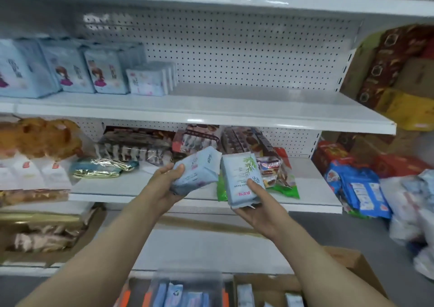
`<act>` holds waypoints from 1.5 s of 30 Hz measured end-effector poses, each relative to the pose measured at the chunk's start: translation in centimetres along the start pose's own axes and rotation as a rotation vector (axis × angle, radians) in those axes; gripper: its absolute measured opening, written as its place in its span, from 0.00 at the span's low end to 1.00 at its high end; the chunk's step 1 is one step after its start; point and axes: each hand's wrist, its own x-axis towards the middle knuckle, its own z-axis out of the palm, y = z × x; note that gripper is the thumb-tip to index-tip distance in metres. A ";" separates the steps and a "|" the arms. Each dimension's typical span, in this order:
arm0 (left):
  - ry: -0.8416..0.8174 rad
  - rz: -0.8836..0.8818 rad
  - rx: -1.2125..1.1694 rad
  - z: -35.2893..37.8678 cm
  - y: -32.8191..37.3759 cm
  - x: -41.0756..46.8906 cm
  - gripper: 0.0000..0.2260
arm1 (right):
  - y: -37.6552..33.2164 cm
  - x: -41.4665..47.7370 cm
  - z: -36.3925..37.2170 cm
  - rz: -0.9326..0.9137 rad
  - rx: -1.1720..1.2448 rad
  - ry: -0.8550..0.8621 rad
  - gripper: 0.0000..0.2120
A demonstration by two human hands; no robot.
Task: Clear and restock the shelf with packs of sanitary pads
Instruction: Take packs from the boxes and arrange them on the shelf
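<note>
Middle shelf [234, 115]: a white metal board is running across the scene in front of a perforated back panel [234, 48], and it is carrying stock at its left end.
Large packs [68, 71]: pale-blue sanitary pad packs with a cartoon figure are standing upright in rows at the far left of the middle shelf.
Small packs [150, 81]: a row of smaller pale packs is standing just right of the large packs.
Snack bags [141, 147]: these are lying on the lower shelf [164, 196], beyond the hands.
Left hand [164, 189]: it is gripping the tilted pack from below, with the thumb lying on the upper face and the fingers curling underneath.
Tilted pack [197, 169]: it is leaning with its top end up and to the right, in the air in front of the lower shelf.
Right hand [260, 212]: it is clamping the lower end of the leaf-print pack, with the thumb pressing on the front face.
Leaf-print pack [239, 177]: it is standing nearly upright just right of the tilted pack; contact between them cannot be told.
Cardboard box [347, 262]: it is sitting open at the near edge and holding more pale packs on end.
Floor goods [361, 189]: blue and red bags are lying in a pile to the right of the shelving.
</note>
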 end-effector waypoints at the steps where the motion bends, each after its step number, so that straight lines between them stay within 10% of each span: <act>1: 0.003 0.017 -0.013 -0.7 1.4 -0.1 0.13 | -0.1 -0.3 1.6 -0.022 0.006 -0.014 0.21; 6: -0.049 0.156 0.026 -2.6 7.6 -0.1 0.33 | -1.4 -0.5 8.2 -0.120 0.006 -0.068 0.21; 10: -0.098 0.255 0.119 -3.2 11.8 0.7 0.18 | -2.9 0.4 12.2 -0.162 0.009 -0.071 0.16; 14: -0.054 0.300 0.089 -3.1 14.9 2.7 0.30 | -5.1 2.9 14.6 -0.203 -0.020 -0.088 0.19; 38: -0.203 0.211 -0.054 0.9 21.8 10.0 0.12 | -12.7 14.7 21.8 -0.121 0.159 -0.347 0.24; 45: -0.276 0.224 -0.001 0.1 24.1 11.7 0.15 | -11.4 15.8 23.9 -0.164 0.215 -0.404 0.40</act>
